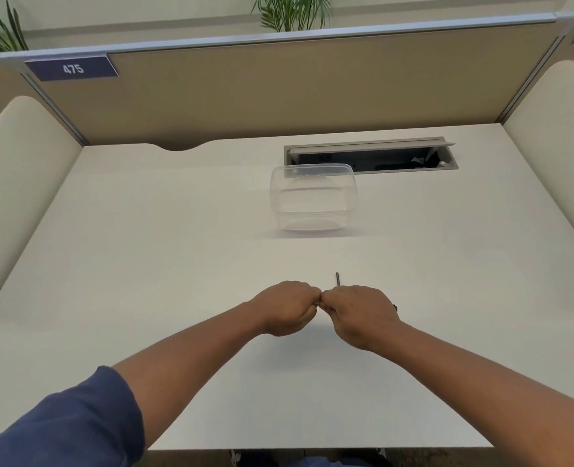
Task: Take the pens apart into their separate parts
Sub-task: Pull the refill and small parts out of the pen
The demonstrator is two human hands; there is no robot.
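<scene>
On the white worktop [144, 264], walled by tan partitions [278, 92], we closed both hands, left hand [287, 306] and right hand [363, 313], fist to fist on a pen [337, 279]; a clear tub [314, 197] sat at twelve o'clock.

Two fists meet knuckle to knuckle over the white desk [144, 264]. The left hand [287, 306] and right hand [363, 313] are both curled tight. A thin dark stick [337, 279] pokes up behind the right hand. A clear empty tub [314, 197] sits farther back.

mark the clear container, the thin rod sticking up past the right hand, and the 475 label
clear container [314, 210], head view, on its front wall.
thin rod [337, 278], head view, mid-shaft above the knuckles.
475 label [72, 68], head view, on the printed digits.
</scene>
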